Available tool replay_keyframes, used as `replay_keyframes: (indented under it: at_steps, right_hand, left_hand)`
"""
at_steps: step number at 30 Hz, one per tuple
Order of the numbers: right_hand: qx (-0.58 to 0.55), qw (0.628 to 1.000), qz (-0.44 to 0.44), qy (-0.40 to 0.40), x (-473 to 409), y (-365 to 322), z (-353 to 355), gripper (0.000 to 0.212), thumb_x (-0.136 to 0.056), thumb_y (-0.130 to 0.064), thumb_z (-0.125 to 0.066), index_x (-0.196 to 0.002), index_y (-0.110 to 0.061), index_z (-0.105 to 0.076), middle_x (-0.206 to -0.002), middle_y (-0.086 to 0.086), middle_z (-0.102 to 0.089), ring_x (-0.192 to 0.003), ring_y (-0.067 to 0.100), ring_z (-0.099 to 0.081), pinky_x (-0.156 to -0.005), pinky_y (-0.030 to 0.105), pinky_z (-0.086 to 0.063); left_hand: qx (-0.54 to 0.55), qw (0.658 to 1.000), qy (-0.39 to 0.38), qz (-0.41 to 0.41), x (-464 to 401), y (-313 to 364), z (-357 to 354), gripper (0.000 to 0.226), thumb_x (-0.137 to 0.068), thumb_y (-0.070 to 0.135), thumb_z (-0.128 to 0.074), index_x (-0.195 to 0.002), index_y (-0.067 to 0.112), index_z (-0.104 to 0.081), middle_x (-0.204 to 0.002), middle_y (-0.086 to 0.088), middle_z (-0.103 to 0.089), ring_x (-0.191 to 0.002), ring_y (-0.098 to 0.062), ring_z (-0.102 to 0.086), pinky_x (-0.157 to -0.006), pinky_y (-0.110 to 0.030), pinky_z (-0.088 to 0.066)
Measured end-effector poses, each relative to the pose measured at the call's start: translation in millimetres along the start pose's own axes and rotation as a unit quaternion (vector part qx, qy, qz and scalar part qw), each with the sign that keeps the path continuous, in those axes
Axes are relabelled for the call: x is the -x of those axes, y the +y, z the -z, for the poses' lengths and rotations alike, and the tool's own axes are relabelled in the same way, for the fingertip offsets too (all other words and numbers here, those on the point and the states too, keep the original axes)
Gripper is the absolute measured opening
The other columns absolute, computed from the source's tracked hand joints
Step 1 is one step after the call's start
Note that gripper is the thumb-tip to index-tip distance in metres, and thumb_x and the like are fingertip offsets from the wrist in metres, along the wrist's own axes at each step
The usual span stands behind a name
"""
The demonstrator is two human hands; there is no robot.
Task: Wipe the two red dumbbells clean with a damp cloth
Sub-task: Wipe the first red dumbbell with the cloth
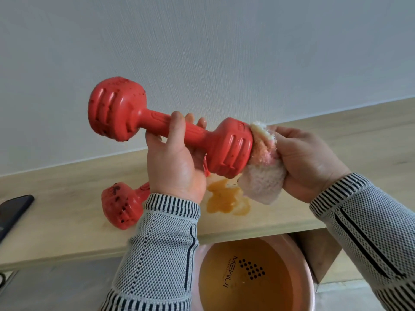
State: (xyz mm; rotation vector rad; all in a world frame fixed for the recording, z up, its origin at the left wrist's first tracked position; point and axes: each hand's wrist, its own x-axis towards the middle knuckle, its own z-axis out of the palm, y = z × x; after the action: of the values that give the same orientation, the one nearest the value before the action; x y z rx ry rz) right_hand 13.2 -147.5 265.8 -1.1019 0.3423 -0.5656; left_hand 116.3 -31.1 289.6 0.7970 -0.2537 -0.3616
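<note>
Head view: the left hand [174,161] wraps its grip round the red dumbbell [157,122]. The right hand [307,160] squeezes a fluffy cloth [262,176] against its end.

Two bare hands: left hand [174,162], right hand [307,162]. Both arms in long knit sleeves, left sleeve [157,254], right sleeve [368,223]: grey-white dotted mesh weave, black-and-white striped ribbed cuffs, thin dark line along each forearm.
</note>
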Motion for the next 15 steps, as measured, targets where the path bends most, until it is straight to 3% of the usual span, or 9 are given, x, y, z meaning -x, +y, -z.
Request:
replay_keyframes:
  at_steps: [3, 6, 8, 11, 15]
  right_hand:
    - [0.02, 1.0, 0.019, 0.002, 3, 2, 1, 0.02, -0.079, -0.019, -0.066, -0.083, 0.001, -0.067, -0.073, 0.014, -0.066, -0.063, 0.023, -0.065, -0.059, 0.034, -0.056]
    - [0.059, 0.997, 0.041, 0.012, 2, 6, 2, 0.015, -0.09, -0.016, -0.062, -0.086, -0.006, -0.073, -0.079, 0.015, -0.069, -0.073, 0.022, -0.066, -0.07, 0.036, -0.054]
    - [0.098, 0.994, 0.056, 0.007, 3, 7, 1, 0.018, -0.093, -0.017, -0.06, -0.085, -0.011, -0.075, -0.077, 0.013, -0.07, -0.075, 0.021, -0.065, -0.074, 0.035, -0.053]
    - [0.101, 0.993, 0.061, -0.02, 6, 8, -6, 0.02, -0.094, -0.016, -0.058, -0.102, -0.009, -0.075, -0.088, 0.014, -0.073, -0.081, 0.022, -0.068, -0.079, 0.035, -0.056]
    - [0.044, 0.996, 0.072, -0.022, 8, 9, -14, 0.022, -0.095, -0.011, -0.055, -0.108, -0.007, -0.072, -0.082, 0.008, -0.071, -0.072, 0.012, -0.066, -0.066, 0.025, -0.055]
  left_hand:
    - [-0.028, 0.999, 0.004, -0.036, -1, -2, -3, 0.018, -0.099, 0.025, -0.056, -0.113, 0.017, -0.049, -0.08, -0.006, -0.066, -0.068, -0.015, -0.063, -0.07, -0.036, -0.056]
    - [-0.007, 0.997, 0.055, -0.049, -1, -3, -4, 0.018, -0.099, 0.021, -0.056, -0.114, 0.013, -0.05, -0.068, 0.001, -0.059, -0.061, -0.012, -0.06, -0.07, -0.033, -0.054]
    - [0.007, 0.995, 0.081, -0.052, 0, -4, -5, 0.02, -0.099, 0.018, -0.056, -0.116, 0.009, -0.051, -0.066, 0.002, -0.059, -0.059, -0.011, -0.06, -0.071, -0.032, -0.054]
    - [0.029, 0.993, 0.093, -0.062, 1, -3, -7, 0.012, -0.097, 0.011, -0.056, -0.108, 0.009, -0.053, -0.069, 0.0, -0.058, -0.061, -0.013, -0.059, -0.069, -0.03, -0.054]
    - [0.043, 0.994, 0.078, -0.068, 2, -2, -9, 0.006, -0.096, 0.006, -0.054, -0.102, 0.007, -0.054, -0.079, -0.002, -0.059, -0.071, -0.015, -0.06, -0.084, -0.037, -0.056]
